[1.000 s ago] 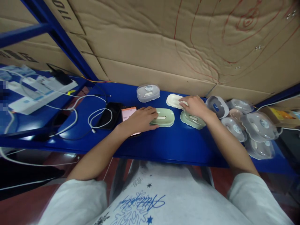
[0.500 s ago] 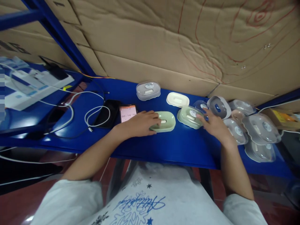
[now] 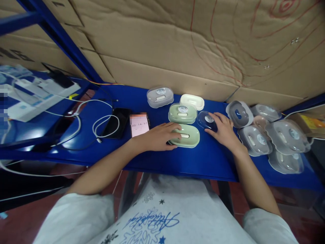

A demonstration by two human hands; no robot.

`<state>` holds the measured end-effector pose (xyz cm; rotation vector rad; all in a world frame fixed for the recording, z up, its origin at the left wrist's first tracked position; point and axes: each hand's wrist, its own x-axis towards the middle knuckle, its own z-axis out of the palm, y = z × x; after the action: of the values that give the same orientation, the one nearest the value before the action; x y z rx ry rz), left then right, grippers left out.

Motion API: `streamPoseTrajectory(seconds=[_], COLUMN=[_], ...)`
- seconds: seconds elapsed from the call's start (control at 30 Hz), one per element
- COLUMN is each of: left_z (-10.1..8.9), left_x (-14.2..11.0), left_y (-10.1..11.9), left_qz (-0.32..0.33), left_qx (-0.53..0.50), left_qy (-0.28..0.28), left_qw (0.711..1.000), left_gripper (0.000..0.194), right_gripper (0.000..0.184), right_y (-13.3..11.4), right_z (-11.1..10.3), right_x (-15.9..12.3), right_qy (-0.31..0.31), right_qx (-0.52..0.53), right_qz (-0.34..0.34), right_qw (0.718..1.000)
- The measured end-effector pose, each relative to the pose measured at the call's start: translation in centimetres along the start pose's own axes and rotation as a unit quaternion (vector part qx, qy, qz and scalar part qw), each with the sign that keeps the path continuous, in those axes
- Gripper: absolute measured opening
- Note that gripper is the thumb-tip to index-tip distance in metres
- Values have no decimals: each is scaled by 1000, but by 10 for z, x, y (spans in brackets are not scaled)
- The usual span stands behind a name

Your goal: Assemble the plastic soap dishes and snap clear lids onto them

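Observation:
On the blue table, my left hand (image 3: 162, 136) is closed around the left end of an open green soap dish (image 3: 191, 137), thumb at the near side and fingers over its rim. My right hand (image 3: 223, 130) grips a clear lid (image 3: 203, 119) with a round label, thumb and fingers at its right end. Behind the open dish stands a green soap dish with a clear lid on it (image 3: 181, 113). A cream dish (image 3: 192, 101) and a grey lidded dish (image 3: 159, 97) sit farther back.
Several lidded soap dishes (image 3: 255, 140) crowd the right side, beside an open grey dish (image 3: 238, 113). To the left lie a phone showing a timer (image 3: 139, 125), a black phone (image 3: 118, 122) and white cables (image 3: 93, 127). A cardboard wall (image 3: 162, 51) closes off the back.
The lidded green dish has moved left to behind the open green one. My right hand has left it and taken the clear lid, now farther left. The open green dish has shifted right with my left hand.

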<state>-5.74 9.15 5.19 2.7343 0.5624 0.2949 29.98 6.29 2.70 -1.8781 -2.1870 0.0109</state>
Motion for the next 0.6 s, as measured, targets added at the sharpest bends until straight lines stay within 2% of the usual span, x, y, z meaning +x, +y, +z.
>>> streamPoseTrajectory(seconds=[0.07,0.17,0.27,0.33,0.47,0.6], left_z=[-1,-3,-4,-2,1,2], left_x=[0,-1,0,1,3,4], left_y=[0,2,3,3,4,5], left_qz=[1,-31,-75,-83,-85,-91], left_qx=[-17,-37,-58,-76,-92,-88], left_qy=[5,13,29,42,62,52], left_qw=[1000,999,995,993,990,991], left_gripper=[26,34,63,84,107,105], right_gripper=[72,68,62,62,59,58], right_y=[-1,-3,-17,-34,-71,-87], right_z=[-1,-16,-34,-38,-24,-11], right_x=[0,-3,-9,-14,-21,-25], right_qy=[-10,-17,-41,-56,-37,-32], right_qx=[32,121,207,227,154,63], right_qz=[9,-11,-67,-111,-179,-220], right_qw=[999,992,975,966,971,973])
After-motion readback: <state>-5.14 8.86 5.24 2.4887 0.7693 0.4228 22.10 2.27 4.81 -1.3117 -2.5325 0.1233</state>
